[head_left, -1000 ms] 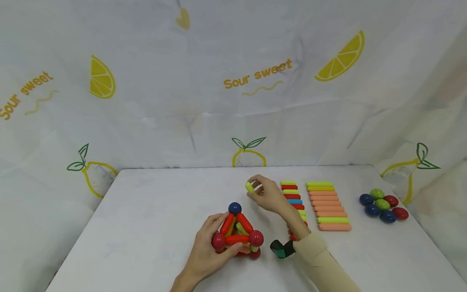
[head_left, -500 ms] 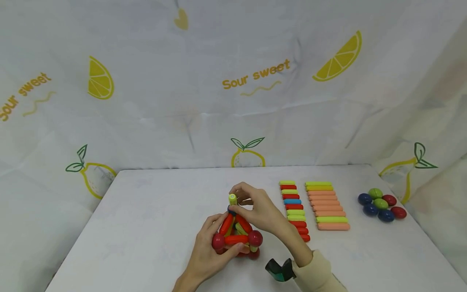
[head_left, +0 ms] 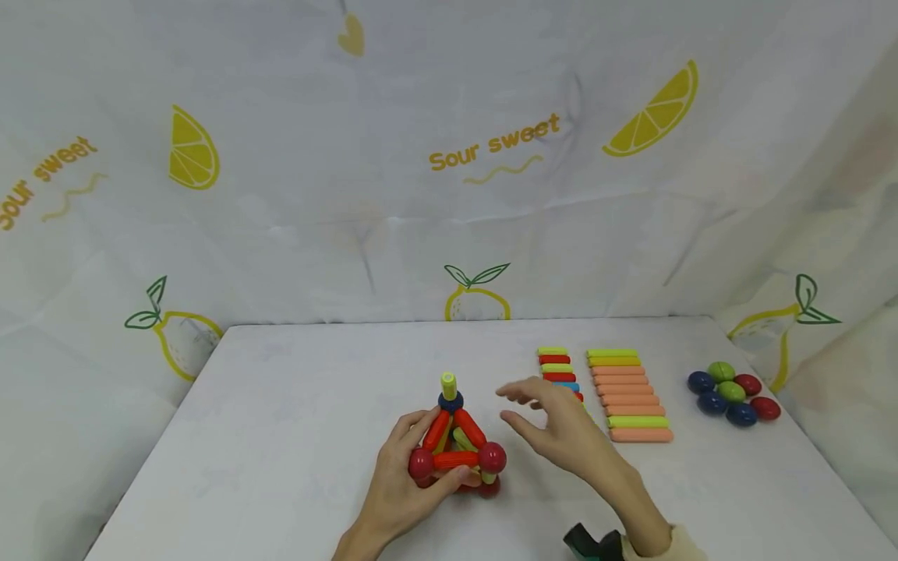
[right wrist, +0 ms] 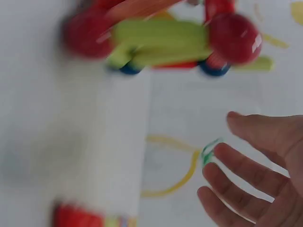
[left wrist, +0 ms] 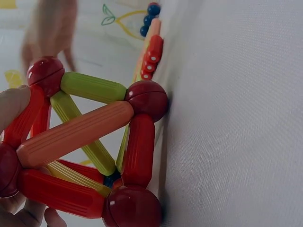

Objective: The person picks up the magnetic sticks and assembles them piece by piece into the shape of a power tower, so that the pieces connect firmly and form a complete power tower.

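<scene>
A frame of magnetic building rods and balls (head_left: 456, 460) stands on the table, with red balls at its lower corners. My left hand (head_left: 396, 477) grips its left side, thumb across the front. On its blue top ball (head_left: 451, 403) a short yellow-green rod (head_left: 449, 386) stands upright. Seen from the left wrist, red, green and yellow rods and one longer salmon rod (left wrist: 78, 135) join the balls. To the right of the frame hangs my right hand (head_left: 564, 428), holding nothing, its fingers apart. The right wrist view shows those spread fingers (right wrist: 236, 189) apart from the frame.
A column of short rods (head_left: 556, 368) lies behind the right hand, partly hidden by it. Beside it is a column of longer rods (head_left: 629, 390), mostly salmon. Blue, green and red balls (head_left: 732, 392) cluster at the far right. A printed white cloth (head_left: 316, 234) hangs behind the table.
The right hand brought the yellow-green rod left to the blue top ball, let go of it there and drew back to the right. The left hand stays put.
</scene>
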`<state>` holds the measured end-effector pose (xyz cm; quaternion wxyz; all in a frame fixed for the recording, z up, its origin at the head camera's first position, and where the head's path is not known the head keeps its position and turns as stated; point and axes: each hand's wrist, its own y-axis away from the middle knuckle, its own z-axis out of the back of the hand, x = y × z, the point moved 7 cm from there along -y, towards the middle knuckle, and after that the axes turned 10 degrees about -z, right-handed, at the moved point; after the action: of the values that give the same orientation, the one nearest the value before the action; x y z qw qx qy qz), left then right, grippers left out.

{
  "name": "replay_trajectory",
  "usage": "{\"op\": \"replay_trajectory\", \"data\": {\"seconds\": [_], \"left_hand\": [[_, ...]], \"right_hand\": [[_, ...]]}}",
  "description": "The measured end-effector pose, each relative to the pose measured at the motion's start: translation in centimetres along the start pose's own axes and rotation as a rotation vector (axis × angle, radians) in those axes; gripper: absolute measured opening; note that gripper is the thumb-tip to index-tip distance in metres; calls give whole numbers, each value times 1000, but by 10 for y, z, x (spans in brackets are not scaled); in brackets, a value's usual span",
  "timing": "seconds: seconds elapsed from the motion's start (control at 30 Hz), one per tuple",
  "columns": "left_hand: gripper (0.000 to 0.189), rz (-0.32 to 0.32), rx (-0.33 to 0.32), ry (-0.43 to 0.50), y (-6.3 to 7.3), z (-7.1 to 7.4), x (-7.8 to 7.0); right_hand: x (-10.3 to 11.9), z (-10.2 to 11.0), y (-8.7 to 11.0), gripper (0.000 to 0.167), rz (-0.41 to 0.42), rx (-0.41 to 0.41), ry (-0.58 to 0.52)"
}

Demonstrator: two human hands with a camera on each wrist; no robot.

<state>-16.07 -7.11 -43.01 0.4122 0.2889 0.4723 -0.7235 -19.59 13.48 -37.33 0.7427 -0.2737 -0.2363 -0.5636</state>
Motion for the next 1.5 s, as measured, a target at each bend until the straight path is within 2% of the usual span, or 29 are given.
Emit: {"op": "replay_trajectory", "data": {"seconds": [0.07, 0.2, 0.3, 0.37, 0.43, 0.53, 0.57, 0.63, 0.73, 0.8, 0.9, 1.0, 1.1, 1.17, 1.23, 1.3, 1.37, 1.5], "left_hand": [[73, 1, -5, -1, 0, 1, 0], [72, -11, -20, -5, 0, 2, -2], [72, -10, -21, -27, 1, 4, -3], [76, -4, 9, -48, 2, 5, -4], [82, 5, 77, -58, 3, 8, -5], [92, 46, 225, -27, 4, 14, -3], [95, 40, 273, -14, 3, 17, -2], [101, 6, 356, 25, 0, 24, 0], [113, -80, 478, 73, -10, 30, 3], [119, -126, 567, 116, -19, 29, 5], [118, -98, 693, 135, -29, 25, 11], [112, -79, 752, 130, -34, 20, 16], [109, -78, 732, 114, -33, 17, 16], [109, -80, 679, 99, -32, 16, 13], [108, -71, 607, 63, -28, 16, 10], [108, -56, 529, 12, -24, 16, 7], [106, -34, 464, -27, -20, 16, 3], [101, -8, 382, -67, -13, 15, -3]], "right_hand": [[-22, 4, 14, 24, -88, 25, 86], [-61, 0, 33, 23, -284, 142, 194], [-79, -8, 38, 26, -360, 197, 237], [-84, -11, 39, 27, -366, 208, 258], [-86, -13, 39, 28, -361, 203, 277], [-86, -14, 39, 28, -332, 179, 301], [-86, -14, 39, 28, -327, 176, 311], [-87, -15, 39, 27, -320, 171, 327], [-90, -20, 41, 26, -333, 182, 329], [-92, -22, 42, 24, -351, 194, 318], [-88, -20, 43, 24, -355, 194, 284], [-69, -12, 43, 27, -267, 133, 182], [-42, 2, 43, 29, -146, -10, 1], [-25, 10, 43, 30, -64, -114, -128], [-12, 16, 43, 31, -13, -184, -248], [-2, 16, 42, 31, 33, -209, -315], [5, 14, 39, 30, 63, -202, -359], [12, 10, 36, 30, 106, -210, -371]]}}
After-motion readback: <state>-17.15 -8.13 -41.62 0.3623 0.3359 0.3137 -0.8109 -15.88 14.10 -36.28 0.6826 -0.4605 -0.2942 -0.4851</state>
